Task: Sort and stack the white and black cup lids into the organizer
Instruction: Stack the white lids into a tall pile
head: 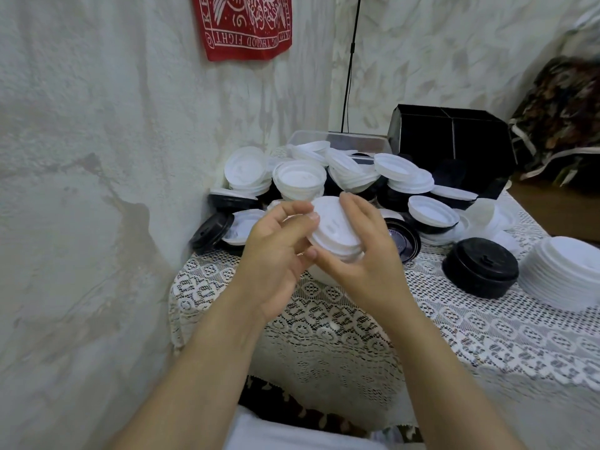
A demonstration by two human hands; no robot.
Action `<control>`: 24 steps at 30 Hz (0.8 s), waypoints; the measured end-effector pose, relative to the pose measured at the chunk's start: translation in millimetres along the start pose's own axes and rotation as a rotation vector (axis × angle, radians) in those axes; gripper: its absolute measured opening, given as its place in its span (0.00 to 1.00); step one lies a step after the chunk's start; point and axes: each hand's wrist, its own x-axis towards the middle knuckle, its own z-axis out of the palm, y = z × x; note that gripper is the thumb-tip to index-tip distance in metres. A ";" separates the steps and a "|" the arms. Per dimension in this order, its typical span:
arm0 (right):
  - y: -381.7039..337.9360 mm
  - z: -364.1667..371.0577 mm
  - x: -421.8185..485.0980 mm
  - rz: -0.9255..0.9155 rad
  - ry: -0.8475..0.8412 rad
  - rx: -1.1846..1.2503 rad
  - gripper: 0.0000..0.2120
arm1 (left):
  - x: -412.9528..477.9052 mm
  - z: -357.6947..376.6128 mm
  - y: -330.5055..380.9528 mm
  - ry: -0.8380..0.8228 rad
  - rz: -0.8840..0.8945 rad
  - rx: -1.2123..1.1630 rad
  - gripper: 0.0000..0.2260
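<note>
Holding a small stack of white cup lids, the held white lids [336, 228], two bare hands meet above the near-left part of a table covered in a white lace tablecloth [341, 319]. The left hand [276, 248] comes in from the left, its thumb and curled fingertips pinching the stack's left edge. The right hand [367, 258] cups the stack from the right, its fingers curved over the top edge and its thumb under the near side. The stack is tilted, its top facing the viewer and lifted clear of the cloth.

Just beyond the hands, against the wall [97, 157], lies a jumbled pile of lids [350, 177], white and black mixed, some nested, some tipped on edge. At the far right of the pile stands the organizer [454, 141], a black box with inner dividers, leaning with its open side toward the viewer; what its compartments hold cannot be made out. A clear tub [341, 139] sits to its left, behind the pile.

To the right of the hands, on the cloth, a black stack [480, 271] of lids stands neatly, and just beside it at the right edge a taller white stack [565, 277].

A red cloth [242, 24] with white print hangs on the far wall, a black cord [350, 66] runs down beside it, and patterned fabric [561, 115] lies at the far right.
</note>
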 end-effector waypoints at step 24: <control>28.2 -18.7 8.9 0.196 -0.188 0.024 0.28 | 19.0 -22.0 -23.6 0.019 0.100 0.813 0.20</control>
